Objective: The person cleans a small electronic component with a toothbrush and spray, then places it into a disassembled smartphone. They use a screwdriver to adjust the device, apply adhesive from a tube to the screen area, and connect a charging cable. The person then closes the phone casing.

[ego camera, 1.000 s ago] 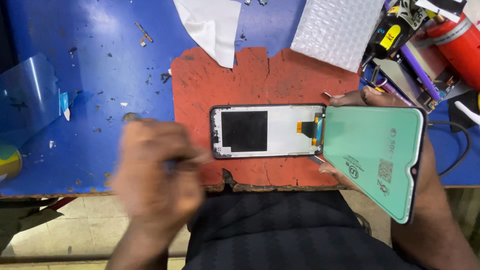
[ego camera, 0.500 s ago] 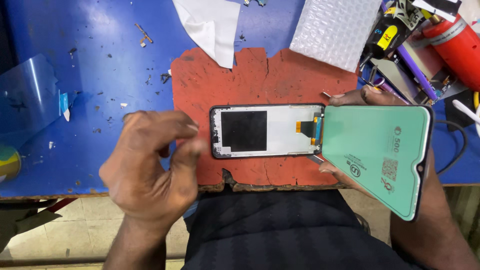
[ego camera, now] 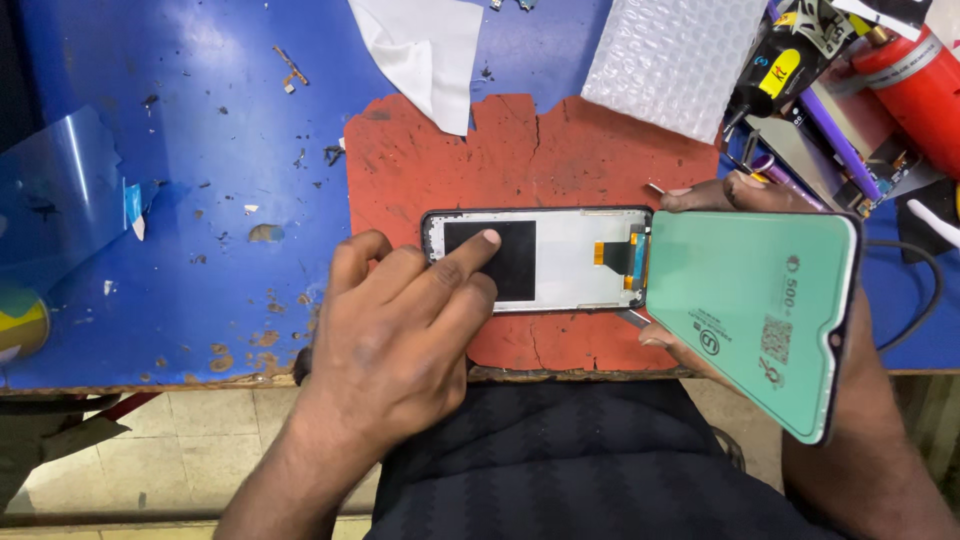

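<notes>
Your left hand (ego camera: 400, 340) has its index finger stretched out, pressing the black patch inside the phone frame (ego camera: 535, 260), other fingers loosely curled, gripping nothing. The frame lies flat on the red mat (ego camera: 540, 150) on the blue worktop (ego camera: 200, 180). At 3 o'clock, your right hand (ego camera: 720, 200) grips the green-filmed screen panel (ego camera: 750, 310), tilted up.

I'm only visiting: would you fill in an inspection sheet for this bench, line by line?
Surface: scuffed blue table with cracked red mat.
Job's things: black-framed phone chassis; green-backed display panel hinged open by orange ribbon.
Clutter: white sheet, bubble wrap, clear film, tools heap.
Grippers: left hand forefinger pressing chassis; right hand holding panel.
Cables: black cable.
Surroundings: tiled floor.
</notes>
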